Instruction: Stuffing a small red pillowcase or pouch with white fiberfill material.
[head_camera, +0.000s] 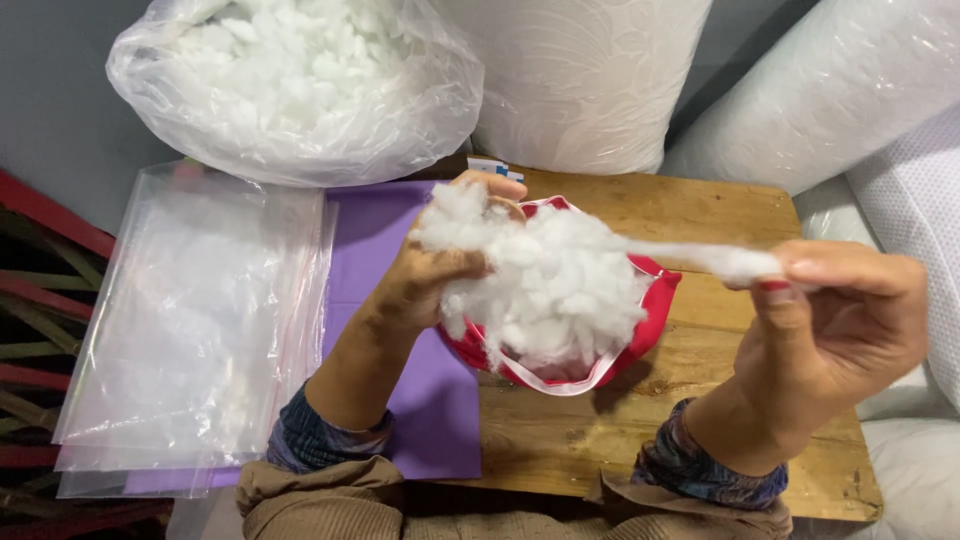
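The left hand (425, 275) is grasping a red cover (655, 300) full of stuffing (545, 290); the right hand (835, 320) pinches 1 strand (700, 257) of it.

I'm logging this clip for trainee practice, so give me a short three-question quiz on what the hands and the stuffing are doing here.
1. True or false: the left hand grips the clump of white fibre stuffing at the red fabric pouch with white trim.
2. What does the right hand pinch?
A. a stretched strand of the stuffing
B. a flat clear zip bag
C. the purple sheet
3. Fill in: the stack of flat clear zip bags lies to the ___ of the purple sheet on the wooden table.

Key
1. true
2. A
3. left
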